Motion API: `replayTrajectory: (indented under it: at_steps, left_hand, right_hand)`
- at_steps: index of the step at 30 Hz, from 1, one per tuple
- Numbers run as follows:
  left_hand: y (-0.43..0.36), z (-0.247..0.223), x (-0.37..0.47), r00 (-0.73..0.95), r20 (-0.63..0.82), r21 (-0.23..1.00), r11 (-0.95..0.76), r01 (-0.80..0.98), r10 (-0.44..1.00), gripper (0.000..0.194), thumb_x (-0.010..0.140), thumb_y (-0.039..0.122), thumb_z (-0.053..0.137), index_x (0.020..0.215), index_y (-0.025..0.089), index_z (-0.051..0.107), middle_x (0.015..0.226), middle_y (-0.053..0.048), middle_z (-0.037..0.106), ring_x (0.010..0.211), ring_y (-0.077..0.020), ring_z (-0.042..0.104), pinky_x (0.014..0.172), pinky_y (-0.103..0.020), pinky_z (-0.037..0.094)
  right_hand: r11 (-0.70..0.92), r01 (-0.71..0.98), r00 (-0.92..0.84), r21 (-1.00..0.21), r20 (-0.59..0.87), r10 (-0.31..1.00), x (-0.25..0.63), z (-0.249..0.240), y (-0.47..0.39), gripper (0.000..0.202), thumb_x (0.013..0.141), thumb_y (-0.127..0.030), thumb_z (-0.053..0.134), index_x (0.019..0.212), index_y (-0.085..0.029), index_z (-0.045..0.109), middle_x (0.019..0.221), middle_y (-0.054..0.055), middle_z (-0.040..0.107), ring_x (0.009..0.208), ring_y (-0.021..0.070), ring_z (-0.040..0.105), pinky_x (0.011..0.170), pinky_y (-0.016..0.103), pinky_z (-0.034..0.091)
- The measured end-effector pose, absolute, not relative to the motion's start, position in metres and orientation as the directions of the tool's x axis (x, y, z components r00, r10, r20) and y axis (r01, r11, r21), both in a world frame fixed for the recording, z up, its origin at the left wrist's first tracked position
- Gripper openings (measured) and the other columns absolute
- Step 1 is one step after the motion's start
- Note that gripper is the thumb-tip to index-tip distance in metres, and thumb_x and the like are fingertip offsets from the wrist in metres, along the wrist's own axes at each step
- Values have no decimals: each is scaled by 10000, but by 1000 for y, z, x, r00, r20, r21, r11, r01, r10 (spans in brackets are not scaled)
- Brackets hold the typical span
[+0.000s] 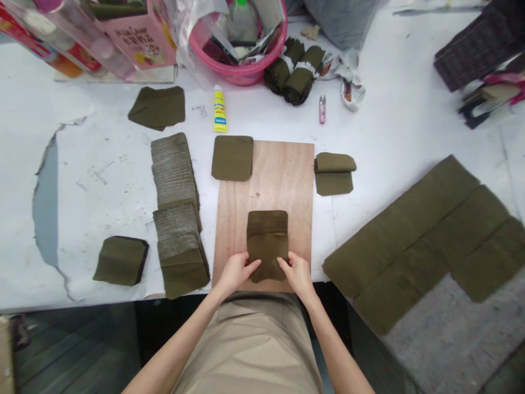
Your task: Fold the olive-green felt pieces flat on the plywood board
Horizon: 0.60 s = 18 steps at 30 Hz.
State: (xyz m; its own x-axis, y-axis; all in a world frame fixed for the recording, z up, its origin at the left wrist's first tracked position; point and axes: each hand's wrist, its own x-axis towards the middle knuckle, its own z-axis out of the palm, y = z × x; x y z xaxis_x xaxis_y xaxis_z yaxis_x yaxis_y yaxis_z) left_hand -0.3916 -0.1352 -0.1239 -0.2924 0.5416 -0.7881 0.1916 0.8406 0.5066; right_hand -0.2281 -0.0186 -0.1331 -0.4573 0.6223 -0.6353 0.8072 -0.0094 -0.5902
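Observation:
A fanned stack of olive-green fabric pieces (268, 224) lies on the wooden board (283, 175), its edges stepped at the far end. My left hand (237, 272) pinches the left side of the nearest fabric piece (268, 254), thumb on top. On the opposite side, my right hand (298, 272) pinches the same piece, also with its thumb on top. The piece bends slightly near the thumbs. Farther up, a square fabric piece with rounded corners (232, 158) overlaps the board's far left corner. A folded fabric piece (334, 174) rests just right of the board.
Overlapping fabric stacks (176, 213) run along the left, beside a smaller stack (121, 261). Large fabric panels (426, 235) cover the right side. Behind are a yellow tube (220, 112), pink thread snips (322, 111), fabric rolls (303, 76) and a pink basket (241, 74).

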Motion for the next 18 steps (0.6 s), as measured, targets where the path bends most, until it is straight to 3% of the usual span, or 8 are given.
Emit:
replayTrajectory:
  at_steps: [4, 9, 18]
  left_hand:
    - [-143, -133, -387, -259, -806, 545, 838, 26, 532, 436, 829, 543, 453, 722, 143, 588, 572, -9, 602, 492, -138, 538, 442, -220, 339]
    - [-146, -134, -389, -314, -781, 501, 841, 201, 540, 460, 833, 551, 443, 615, 161, 552, 495, -6, 564, 474, -134, 517, 451, -221, 314]
    - [-141, -125, -389, -314, -814, 395, 862, 319, 489, 463, 854, 545, 427, 662, 163, 603, 548, -24, 617, 523, -146, 556, 500, -225, 317]
  right_hand:
    - [-3, 813, -456, -583, -639, 619, -228, -133, -18, 243, 818, -402, 528, 726, -196, 619, 601, 13, 619, 564, 154, 548, 522, 220, 368]
    - [-1, 815, -460, -579, -648, 607, -229, -130, -17, 244, 816, -400, 518, 697, -201, 596, 596, 11, 612, 569, 154, 548, 522, 219, 360]
    - [53, 837, -463, -544, -653, 599, -230, -130, -16, 237, 826, -376, 522, 658, -209, 532, 574, -13, 578, 550, 139, 535, 525, 218, 326]
